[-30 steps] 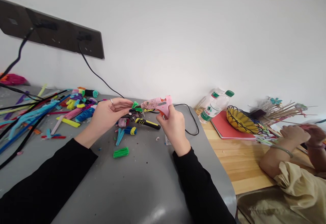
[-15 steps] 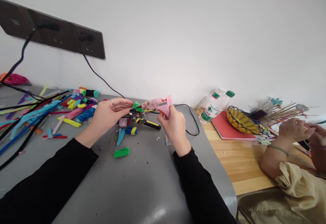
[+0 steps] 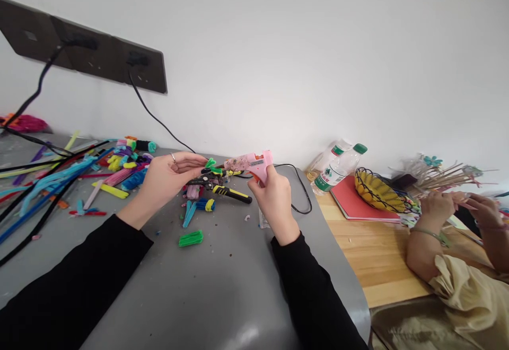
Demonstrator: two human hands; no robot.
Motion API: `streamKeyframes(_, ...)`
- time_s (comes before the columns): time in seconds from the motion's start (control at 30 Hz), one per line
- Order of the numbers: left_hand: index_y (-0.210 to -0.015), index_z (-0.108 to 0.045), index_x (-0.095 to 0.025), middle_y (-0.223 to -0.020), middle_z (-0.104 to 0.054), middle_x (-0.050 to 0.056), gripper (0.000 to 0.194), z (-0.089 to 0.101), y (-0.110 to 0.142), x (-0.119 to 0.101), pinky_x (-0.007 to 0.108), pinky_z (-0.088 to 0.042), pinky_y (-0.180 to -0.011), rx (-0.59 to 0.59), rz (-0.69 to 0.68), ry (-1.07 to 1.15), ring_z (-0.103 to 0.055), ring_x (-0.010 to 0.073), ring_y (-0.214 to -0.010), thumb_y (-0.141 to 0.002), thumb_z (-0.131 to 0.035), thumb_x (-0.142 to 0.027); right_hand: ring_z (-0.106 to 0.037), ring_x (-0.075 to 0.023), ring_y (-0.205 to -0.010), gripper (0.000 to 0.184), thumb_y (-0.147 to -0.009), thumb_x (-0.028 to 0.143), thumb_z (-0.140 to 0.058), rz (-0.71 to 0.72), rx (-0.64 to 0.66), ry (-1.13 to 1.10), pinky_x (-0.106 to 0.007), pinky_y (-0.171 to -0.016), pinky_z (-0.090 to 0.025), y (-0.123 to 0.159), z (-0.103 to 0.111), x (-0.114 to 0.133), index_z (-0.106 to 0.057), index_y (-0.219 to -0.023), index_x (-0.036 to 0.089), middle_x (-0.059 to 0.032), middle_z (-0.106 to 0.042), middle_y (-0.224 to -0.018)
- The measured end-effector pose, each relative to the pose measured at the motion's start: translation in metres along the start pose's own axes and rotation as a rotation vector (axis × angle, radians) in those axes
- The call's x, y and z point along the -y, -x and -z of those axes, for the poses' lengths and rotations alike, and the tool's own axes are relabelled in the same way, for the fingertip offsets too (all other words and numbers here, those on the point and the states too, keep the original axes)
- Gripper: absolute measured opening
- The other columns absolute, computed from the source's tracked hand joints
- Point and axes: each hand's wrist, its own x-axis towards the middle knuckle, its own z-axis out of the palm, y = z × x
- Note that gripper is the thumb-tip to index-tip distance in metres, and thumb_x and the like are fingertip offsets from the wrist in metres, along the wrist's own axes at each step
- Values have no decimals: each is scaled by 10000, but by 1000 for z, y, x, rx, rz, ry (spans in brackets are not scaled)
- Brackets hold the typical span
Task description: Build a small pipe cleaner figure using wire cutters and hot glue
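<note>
pink glue gun [image 3: 247, 165] held up to a green fuzzy piece [image 3: 213, 166]

the right hand [image 3: 273, 196] is wrapped around the handle of the pink glue gun, above the grey table [image 3: 226, 297], its front end pointing left at the green fuzzy piece; whether the nozzle touches it, i cannot tell. the left hand [image 3: 165, 181] has thumb and fingers brought together, pinching the green fuzzy piece at their tips. just below, between the hands, are black-and-yellow pliers [image 3: 231, 194], with a blue bundle [image 3: 203, 204] near them and a green bundle [image 3: 191, 238] lying nearer the person. a heap of coloured fuzzy stems [image 3: 59, 177] spreads over the table to the left. at the right, on a wooden table [image 3: 350, 241], a yellow basket [image 3: 377, 191] rests on a red folder [image 3: 350, 201] beside plastic bottles [image 3: 330, 172], and a co-worker's hands [image 3: 437, 208] are raised close together
</note>
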Motion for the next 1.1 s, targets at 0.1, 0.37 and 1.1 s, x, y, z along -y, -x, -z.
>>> streamKeyframes(0.1, -849, -778, -192, -954, -863, 130, 371, 1, 0, -1, 488, -679, -935, -10, -6, 0, -825, 327, -954, -608, -889, -451, -389, -152, -538, 193, -812, 218, -604, -7, 7, 6, -252, -548, -260, 0, 0, 0, -669, -992, 192, 56, -464, -577)
streamKeyframes(0.37, -845, -777, -210, -953, -869, 101, 267, 3, 2, -6, 451, -679, -943, -18, -22, -27, -823, 320, -971, -651, -868, -369, -376, -150, -543, 102, -819, 233, -606, -13, 7, 10, -253, -557, -258, 0, 3, 1, -638, -914, 217, 58, -452, -581)
streamKeyframes(1.1, -856, -775, -212, -945, -864, 101, 232, 6, 2, -8, 478, -678, -945, -44, -38, -35, -821, 330, -977, -680, -834, -350, -444, -167, -558, 90, -807, 260, -619, -27, -4, 43, -262, -559, -258, -3, 7, -6, -638, -885, 220, 35, -523, -596)
